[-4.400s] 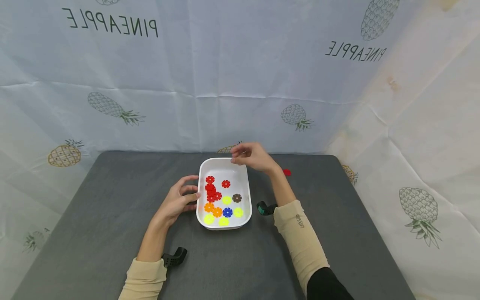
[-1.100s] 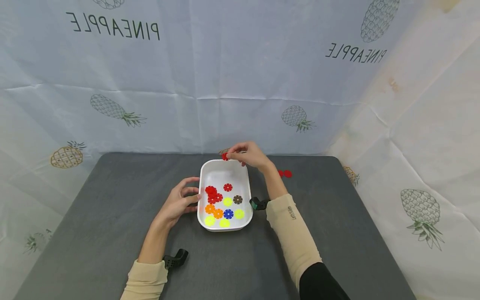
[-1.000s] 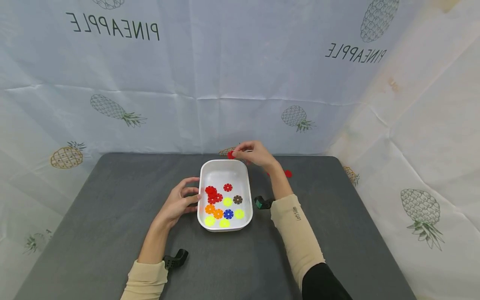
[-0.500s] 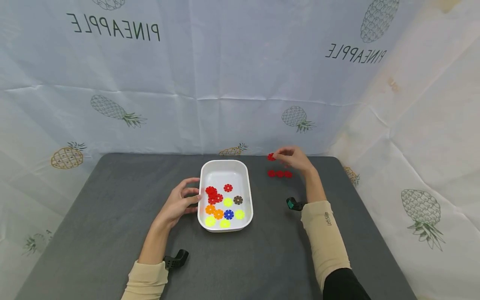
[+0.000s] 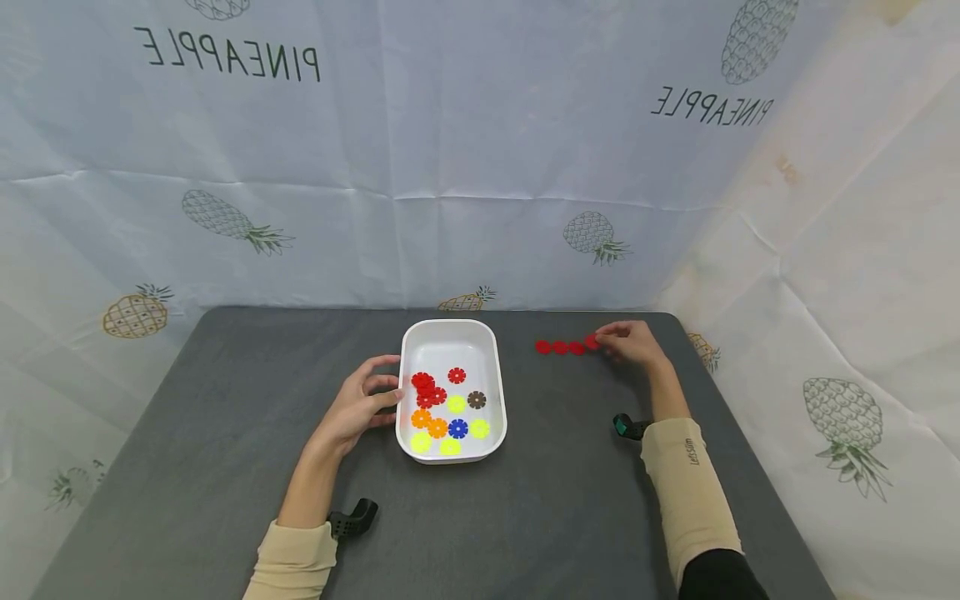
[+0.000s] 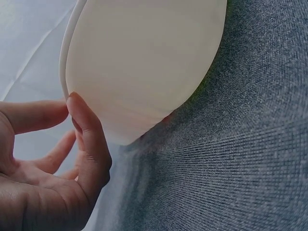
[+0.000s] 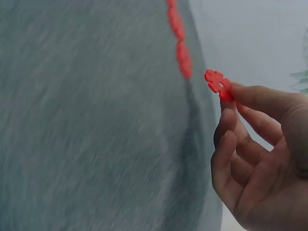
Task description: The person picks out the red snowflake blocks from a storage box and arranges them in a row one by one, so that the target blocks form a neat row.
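A white plastic tray (image 5: 450, 333) stands mid-table with flower-shaped interlocking discs in it, several of them red. At its left side my left hand (image 5: 358, 406) pinches the rim between thumb and fingers; the left wrist view has the hand (image 6: 62, 159) at the tray's outer wall (image 6: 144, 57). To the right, my right hand (image 5: 633, 343) holds a red interlocking disc (image 5: 592, 341) by its edge. The right wrist view puts this disc (image 7: 219, 84) just past the end of a row of three red discs (image 5: 560, 347) on the table, apart from them.
Inside the tray also lie yellow discs (image 5: 479, 428), orange discs (image 5: 437, 428), a blue disc (image 5: 458, 429) and a brown disc (image 5: 476, 400). A pineapple-print cloth (image 5: 480, 167) hangs behind the grey table (image 5: 525, 525).
My right hand has carried the red disc rightward from above the tray's far edge, then lowered it near the row's right end. My left hand stays at the tray.
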